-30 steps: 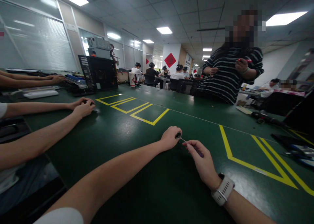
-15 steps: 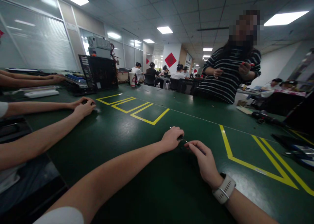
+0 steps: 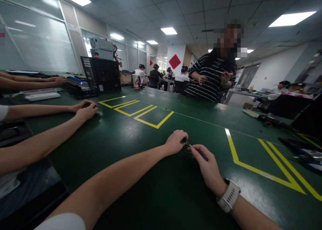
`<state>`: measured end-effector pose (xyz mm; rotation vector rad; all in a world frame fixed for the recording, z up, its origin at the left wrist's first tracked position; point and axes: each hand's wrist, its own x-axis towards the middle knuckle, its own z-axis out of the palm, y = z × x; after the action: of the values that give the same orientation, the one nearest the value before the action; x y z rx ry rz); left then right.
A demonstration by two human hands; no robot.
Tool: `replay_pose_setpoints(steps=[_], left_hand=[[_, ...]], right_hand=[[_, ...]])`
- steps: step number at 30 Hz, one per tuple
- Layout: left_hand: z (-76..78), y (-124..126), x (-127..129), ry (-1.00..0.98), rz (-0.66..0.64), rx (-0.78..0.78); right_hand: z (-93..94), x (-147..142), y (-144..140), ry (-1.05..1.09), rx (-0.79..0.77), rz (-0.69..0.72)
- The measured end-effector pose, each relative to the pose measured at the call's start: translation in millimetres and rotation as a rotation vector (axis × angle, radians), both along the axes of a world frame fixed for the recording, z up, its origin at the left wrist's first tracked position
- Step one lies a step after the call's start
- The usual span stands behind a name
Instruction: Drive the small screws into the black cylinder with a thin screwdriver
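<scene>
My left hand (image 3: 174, 142) rests on the green table (image 3: 141, 176) and is closed around a small dark round part (image 3: 183, 140), most of it hidden by the fingers. My right hand (image 3: 206, 166), with a white watch on the wrist, grips a thin screwdriver (image 3: 198, 151) whose metal tip reaches to the part in my left hand. The two hands are nearly touching at the middle of the table.
A neighbour's two forearms lie on the table at the left, hands together (image 3: 85, 109). A person in a striped top (image 3: 210, 77) stands beyond the far edge. An open black computer case (image 3: 102, 76) stands far left; tools (image 3: 273, 122) lie at the right. Yellow tape outlines (image 3: 264, 171) mark the table.
The person in the striped top has walked leftward and farther off. My left hand turned the small part slightly while the screwdriver tip stayed on it; both hands remained in place.
</scene>
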<state>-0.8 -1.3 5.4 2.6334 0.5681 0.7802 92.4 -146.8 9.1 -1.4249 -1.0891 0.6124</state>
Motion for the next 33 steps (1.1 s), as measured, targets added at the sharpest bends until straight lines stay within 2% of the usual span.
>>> replay_pose_setpoints(steps=[2,8,12,17,23,29,33], left_hand=[[1.9,-1.3,-0.9,0.007,-0.007,0.014],[1.1,0.1,-1.0,-0.023,-0.053,-0.023],[-1.3,2.7,1.3,-0.053,-0.095,-0.045],[-1.1,3.5,2.2,-0.057,-0.103,-0.049],[1.4,0.3,-0.5,0.001,-0.047,0.018],[2.1,-0.3,-0.9,0.003,-0.060,-0.006],[3.7,-0.2,-0.7,0.002,-0.097,-0.025]], right_hand=[[0.3,1.0,1.1,0.059,0.004,0.009],[0.2,11.3,6.3,0.511,0.030,0.076],[-0.2,16.2,7.0,0.646,0.038,0.085],[-4.0,16.5,7.6,0.633,0.047,0.081],[-5.1,6.6,5.9,0.362,0.053,0.005],[1.3,12.7,6.3,0.582,0.032,0.065],[2.5,16.1,7.8,0.656,0.038,0.056]])
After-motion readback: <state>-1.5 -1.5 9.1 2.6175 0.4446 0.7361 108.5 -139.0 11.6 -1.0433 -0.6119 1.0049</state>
